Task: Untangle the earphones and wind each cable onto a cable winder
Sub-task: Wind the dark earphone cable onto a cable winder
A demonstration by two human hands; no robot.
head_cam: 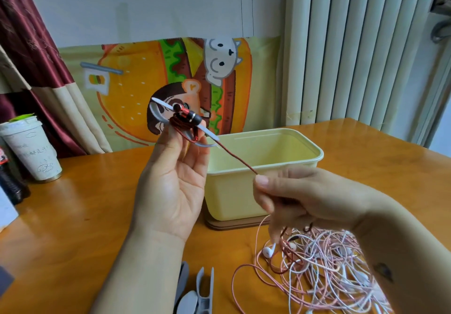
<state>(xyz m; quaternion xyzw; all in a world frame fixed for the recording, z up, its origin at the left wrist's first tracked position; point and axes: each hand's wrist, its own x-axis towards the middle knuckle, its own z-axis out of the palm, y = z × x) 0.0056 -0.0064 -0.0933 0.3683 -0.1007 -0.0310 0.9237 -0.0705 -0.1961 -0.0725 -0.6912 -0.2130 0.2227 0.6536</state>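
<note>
Where the wooden table [85, 191] meets the wall, a burger-print cloth [136, 82] hangs behind it, with a dark red curtain [31, 45] to the left.

A pale yellow tub [231, 191] stands at mid-table on a brown base, directly behind both hands.

A heap of pink and white cables [324, 277] lies tangled at the near right. The right forearm crosses over part of it and hides that part.

A paper cup [34, 152] stands at the far left, with a dark bottle [8, 182] just beside it.

The left hand [170, 186] is raised with the palm towards the camera. Its fingertips are curled round a grey cable winder [156, 113], held up in front of the cloth.

The right hand [300, 196] is lower, in front of the tub. Thumb and forefinger are pressed together on a red cable [238, 160]; the other fingers are curled under.

Spare grey winders [205, 289] lie at the near edge, apart from the heap.

The red cable is partly wound on the held winder, with its red earbuds [189, 116] on top. It runs taut across the tub's rim to the right hand's pinch, then drops into the heap, where it cannot be followed.

One white earbud [267, 252] lies at the heap's left edge.
</note>
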